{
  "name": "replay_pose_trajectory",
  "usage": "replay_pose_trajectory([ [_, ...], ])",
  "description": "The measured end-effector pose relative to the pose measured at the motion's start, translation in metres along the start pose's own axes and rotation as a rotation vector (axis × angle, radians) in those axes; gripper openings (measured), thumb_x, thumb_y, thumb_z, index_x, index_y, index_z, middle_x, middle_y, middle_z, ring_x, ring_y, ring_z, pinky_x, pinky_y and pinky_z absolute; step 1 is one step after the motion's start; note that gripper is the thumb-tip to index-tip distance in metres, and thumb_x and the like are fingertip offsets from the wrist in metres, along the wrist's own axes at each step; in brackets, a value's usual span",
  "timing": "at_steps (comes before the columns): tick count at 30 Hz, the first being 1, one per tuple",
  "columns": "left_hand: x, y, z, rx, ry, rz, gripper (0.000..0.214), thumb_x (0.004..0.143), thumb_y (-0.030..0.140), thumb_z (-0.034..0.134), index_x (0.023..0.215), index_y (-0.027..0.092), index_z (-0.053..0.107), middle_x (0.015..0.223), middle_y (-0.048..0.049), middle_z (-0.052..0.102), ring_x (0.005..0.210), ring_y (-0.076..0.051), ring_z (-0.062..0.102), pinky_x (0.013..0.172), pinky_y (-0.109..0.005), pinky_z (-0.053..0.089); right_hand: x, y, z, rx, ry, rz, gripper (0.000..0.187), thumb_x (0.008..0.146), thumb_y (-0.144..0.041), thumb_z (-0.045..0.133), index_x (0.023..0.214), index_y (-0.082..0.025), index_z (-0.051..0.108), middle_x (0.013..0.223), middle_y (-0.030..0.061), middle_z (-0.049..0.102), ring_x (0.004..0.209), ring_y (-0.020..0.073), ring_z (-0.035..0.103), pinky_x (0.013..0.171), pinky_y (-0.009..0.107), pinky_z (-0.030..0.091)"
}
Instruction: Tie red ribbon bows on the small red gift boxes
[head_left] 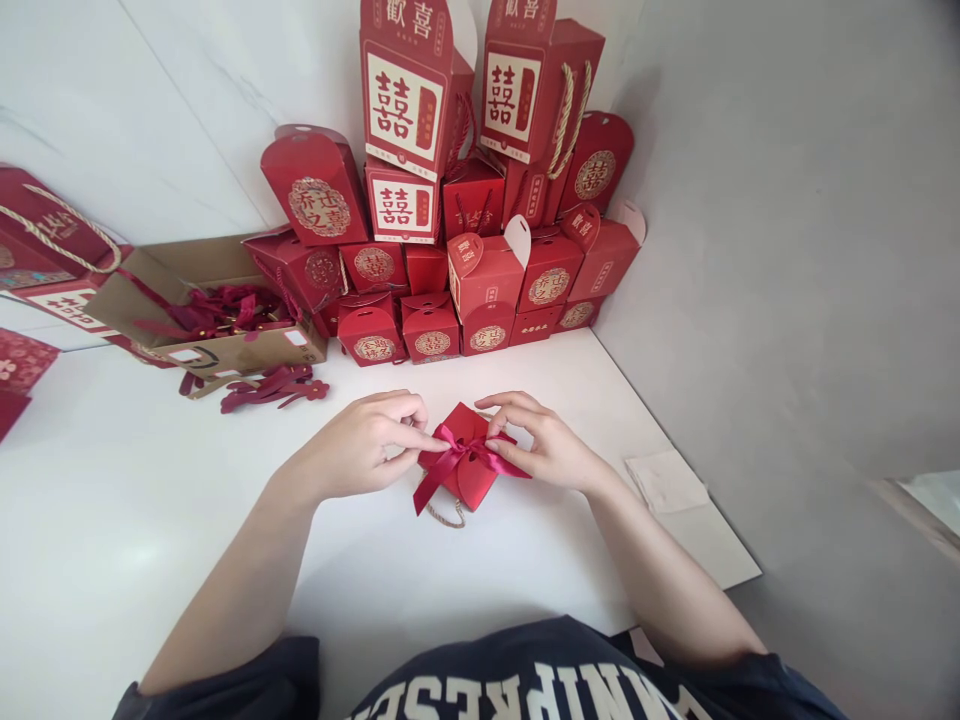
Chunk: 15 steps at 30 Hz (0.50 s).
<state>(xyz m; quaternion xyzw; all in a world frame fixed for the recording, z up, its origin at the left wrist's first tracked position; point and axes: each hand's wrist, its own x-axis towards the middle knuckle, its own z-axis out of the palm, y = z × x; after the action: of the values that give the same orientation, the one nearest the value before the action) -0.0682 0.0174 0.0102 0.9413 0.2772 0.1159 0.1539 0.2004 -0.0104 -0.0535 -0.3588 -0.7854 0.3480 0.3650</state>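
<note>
A small red gift box (474, 490) sits on the white table in front of me, turned with a corner toward me. A shiny crimson ribbon (439, 480) is tied in a bow across its top, with tails to the left and right. My left hand (375, 440) is at the box's left side; its index finger stretches out onto the bow's left loop, thumb apart, the other fingers curled. My right hand (544, 440) pinches the ribbon near the right loop between thumb and index finger, its other fingers raised. A twisted cord handle (448, 516) shows below the box.
Stacked red gift boxes (487, 280) stand at the back against the wall. An open cardboard box (247, 352) holds crimson ribbons at the left, with more ribbon pieces (274, 388) before it. A folded white tissue (666, 482) lies at the right, near the grey wall.
</note>
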Motion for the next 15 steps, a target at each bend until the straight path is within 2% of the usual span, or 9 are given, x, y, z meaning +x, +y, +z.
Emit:
replay_pose_trajectory([
  [7,0.0018,-0.0014,0.0028,0.086,-0.001,-0.017,0.033,0.088,0.013,0.051,0.106,0.030,0.074,0.087,-0.0025,0.058,0.078,-0.014,0.054,0.072,-0.027,0.043,0.0004,0.0000,-0.0010,-0.007,-0.011,0.003,0.005,0.091,-0.019,0.057,0.089,-0.023,0.059,0.127,0.0066,0.058,0.121,0.0208,0.053,0.102,0.041,0.044],
  [15,0.0011,0.0016,0.0056,0.087,-0.074,0.011,0.034,0.088,0.015,0.053,0.110,0.034,0.072,0.084,-0.0018,0.057,0.077,-0.014,0.055,0.072,-0.028,0.044,0.0007,-0.0006,0.0003,-0.007,-0.011,-0.001,0.006,0.091,-0.019,0.056,0.089,-0.023,0.059,0.125,0.0066,0.059,0.119,0.0206,0.054,0.101,0.040,0.045],
])
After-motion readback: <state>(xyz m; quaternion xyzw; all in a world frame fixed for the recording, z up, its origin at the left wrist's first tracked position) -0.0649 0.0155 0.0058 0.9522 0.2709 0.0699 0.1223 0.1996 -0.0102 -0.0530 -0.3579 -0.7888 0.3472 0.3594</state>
